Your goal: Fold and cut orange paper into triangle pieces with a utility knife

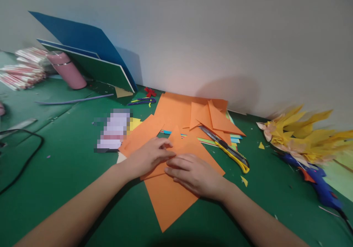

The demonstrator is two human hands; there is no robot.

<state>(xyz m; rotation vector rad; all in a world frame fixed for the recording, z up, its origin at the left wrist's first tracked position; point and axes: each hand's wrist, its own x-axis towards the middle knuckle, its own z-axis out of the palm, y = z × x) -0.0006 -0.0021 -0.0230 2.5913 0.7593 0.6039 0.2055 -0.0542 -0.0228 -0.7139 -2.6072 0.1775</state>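
Note:
In front of me lies a sheet of orange paper, one corner pointing toward me, with a folded orange piece on top. My left hand rests on the folded piece with bent fingers, thumb and fingertips closed at its middle; the exact grip is partly hidden. Beside it, my right hand lies over the paper with fingers stretched out, its tips close to the left fingertips. More orange sheets and folded orange pieces sit behind. A yellow utility knife lies to the right, blade pointing away to the left.
A phone-like, blurred-out object is left of the paper. A pink bottle and blue and green boards stand at the back left. Yellow paper flowers and a blue glue gun are at right; a black cable curls at left.

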